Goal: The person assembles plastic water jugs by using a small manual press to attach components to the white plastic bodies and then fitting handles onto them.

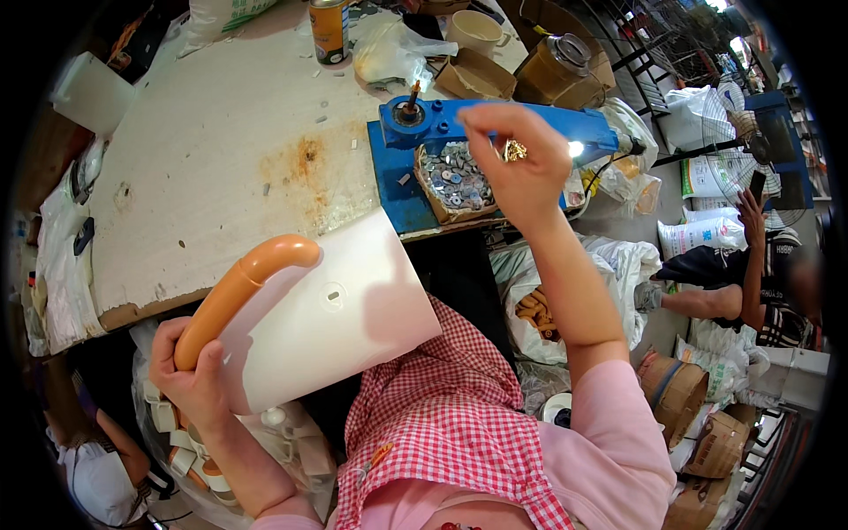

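Observation:
My left hand (194, 375) is closed around the lower end of an orange curved plastic handle (225, 305). That handle lies along a white plastic cylinder (327, 327), which is tilted over my lap and the table's front edge. A small oval hole shows in the cylinder's wall. My right hand (521, 159) is raised in front of a blue bench machine (411, 124), thumb and forefinger pinched together. Whatever they may hold is too small to make out. Below that hand, a shallow box (450, 212) holds small metal washers (455, 177), with brass-coloured pieces (515, 152) beside them.
On the worn white table (194, 177) stand an orange can (329, 31), a plastic bag (393, 53) and a cream mug (477, 34). Bags of orange handles (534, 311) and white parts (181, 442) flank my lap. Another person (751, 283) sits at the right.

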Tool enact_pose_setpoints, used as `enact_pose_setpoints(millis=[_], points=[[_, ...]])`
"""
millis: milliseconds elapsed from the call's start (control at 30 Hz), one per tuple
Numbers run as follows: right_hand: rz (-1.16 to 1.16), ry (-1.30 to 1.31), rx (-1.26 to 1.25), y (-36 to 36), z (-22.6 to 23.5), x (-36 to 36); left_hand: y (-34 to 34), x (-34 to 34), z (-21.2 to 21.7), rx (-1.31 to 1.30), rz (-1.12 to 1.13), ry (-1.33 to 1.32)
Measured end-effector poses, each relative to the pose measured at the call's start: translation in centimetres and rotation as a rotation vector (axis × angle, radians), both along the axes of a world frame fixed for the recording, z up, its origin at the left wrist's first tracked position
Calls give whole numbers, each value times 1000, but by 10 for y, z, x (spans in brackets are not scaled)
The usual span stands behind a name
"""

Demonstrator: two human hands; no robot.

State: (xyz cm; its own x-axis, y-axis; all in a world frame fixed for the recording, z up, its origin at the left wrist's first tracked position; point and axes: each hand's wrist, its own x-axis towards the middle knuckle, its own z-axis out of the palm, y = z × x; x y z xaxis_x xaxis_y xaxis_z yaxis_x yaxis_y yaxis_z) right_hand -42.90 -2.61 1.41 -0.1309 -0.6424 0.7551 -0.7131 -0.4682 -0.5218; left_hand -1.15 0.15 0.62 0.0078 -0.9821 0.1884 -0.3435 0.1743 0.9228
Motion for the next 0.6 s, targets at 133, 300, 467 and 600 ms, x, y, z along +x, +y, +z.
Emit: enact_pose_setpoints(millis=[133,300,467,600], points=[[34,132,-160,-37,22,7,0,-5,2,-15,-12,-5],[15,476,-294,-54,16,-2,1,2,-2,-35,-17,-16],[-24,647,-258,-50,15,-2,-2,2,0,2,4,35],[-26,651,-287,-46,19,-2,-4,2,4,-2,-1,24]])
